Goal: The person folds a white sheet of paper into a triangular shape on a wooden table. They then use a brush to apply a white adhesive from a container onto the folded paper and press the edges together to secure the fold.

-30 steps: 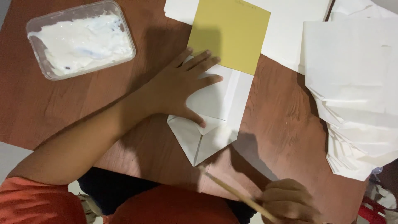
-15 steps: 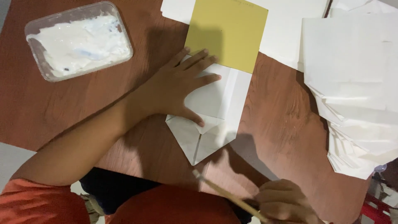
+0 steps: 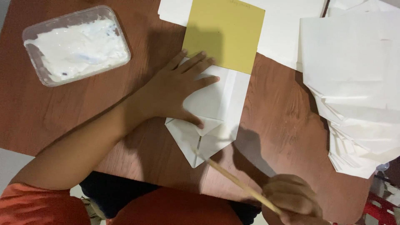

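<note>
A folded white paper bag (image 3: 216,121) lies on the brown wooden table (image 3: 275,112), its pointed folded bottom toward me. My left hand (image 3: 175,91) presses flat on the bag with spread fingers, the thumb on the folded flap. My right hand (image 3: 293,200) grips a thin wooden stick (image 3: 237,183) at the table's near edge. The stick's tip touches the bag's pointed flap. A mustard yellow sheet (image 3: 225,33) sticks out from the bag's far end.
A clear plastic tub of white paste (image 3: 77,46) sits at the far left. A thick stack of white paper bags (image 3: 358,87) fills the right side. More white sheets (image 3: 283,29) lie under the yellow one.
My right hand has brought the stick up and left, so its tip now rests on the bag's pointed flap. The left hand stays pressed on the bag.
</note>
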